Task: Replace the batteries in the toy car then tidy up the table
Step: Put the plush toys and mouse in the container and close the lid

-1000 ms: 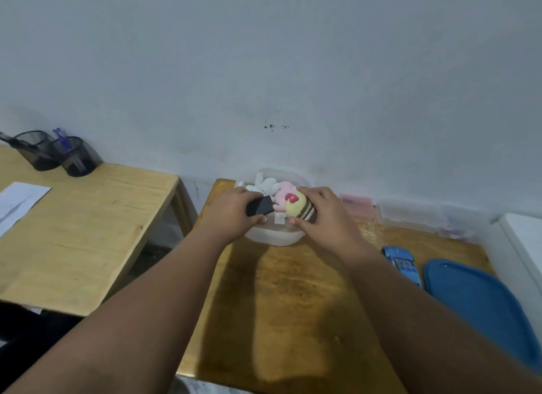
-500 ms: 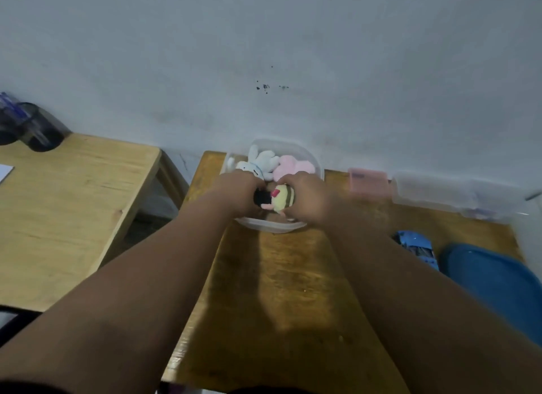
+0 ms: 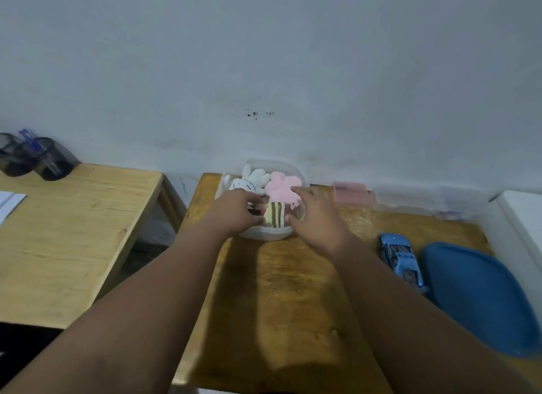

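The blue toy car [image 3: 401, 261] sits on the right side of the small wooden table [image 3: 281, 299], wheels down and nobody touching it, just beside a blue lid [image 3: 475, 297] that looks meant for the tub. So this is the tidy-up, I'd say. Both hands are out at the far edge, over a clear plastic tub [image 3: 264, 232] against the wall. The left hand [image 3: 234, 214] is curled round the striped soft toy [image 3: 274, 214], pressing it down among a white plush [image 3: 252, 181] and a pink one [image 3: 283, 187]. The right hand [image 3: 315, 217] hovers with fingers spread, gripping nothing, probably ready to steady the tub. Far left, pen pots [image 3: 38, 159] stand on another table [image 3: 67, 235].
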